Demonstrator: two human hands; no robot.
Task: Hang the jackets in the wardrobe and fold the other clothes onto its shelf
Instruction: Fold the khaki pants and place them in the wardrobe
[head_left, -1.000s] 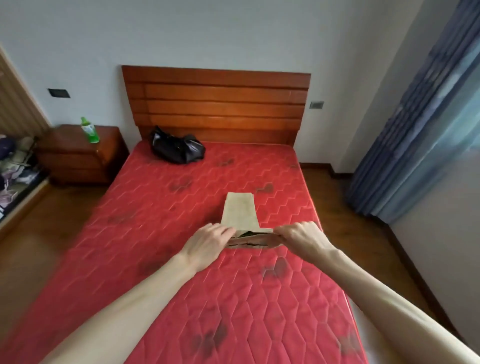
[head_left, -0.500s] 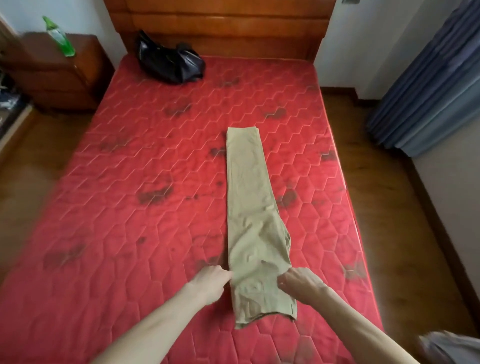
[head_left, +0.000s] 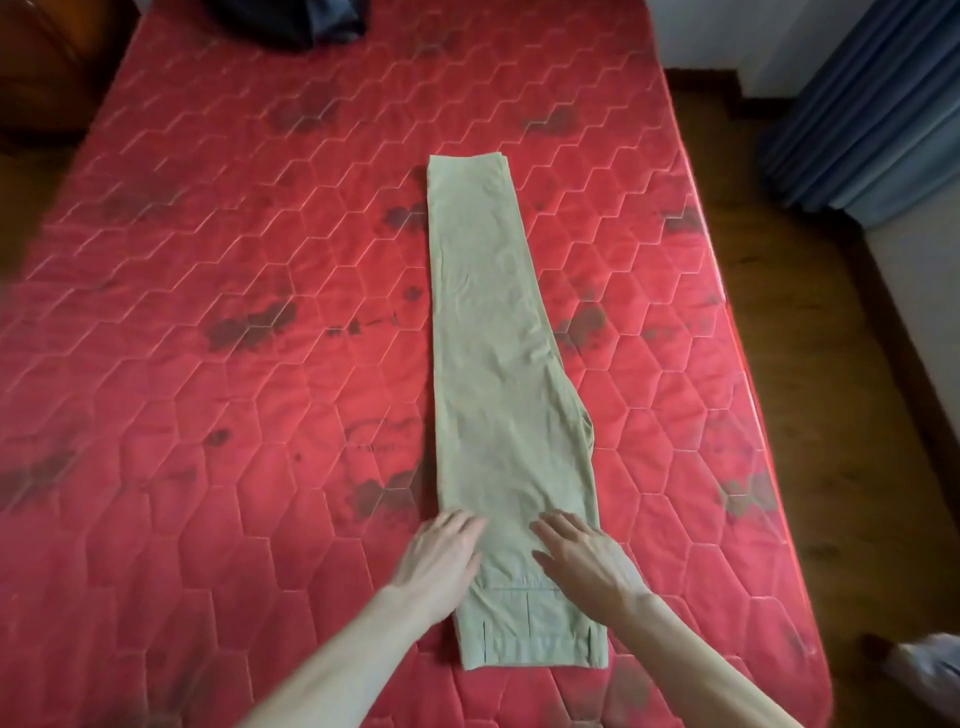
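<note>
Where the red bed (head_left: 208, 364) runs lengthwise, khaki trousers (head_left: 498, 374) laid flat, waistband nearest. Left hand (head_left: 441, 558) and right hand (head_left: 582, 564) pressed on the trousers just above the waistband, fingers straight, gripping nothing.

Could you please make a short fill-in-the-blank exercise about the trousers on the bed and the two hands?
1. The khaki trousers lie lengthwise on a mattress whose colour is ____.
2. The trousers' end nearest the person is the ____.
3. The left hand and right hand rest on the trousers with fingers ____.

Missing words: red; waistband; straight
</note>
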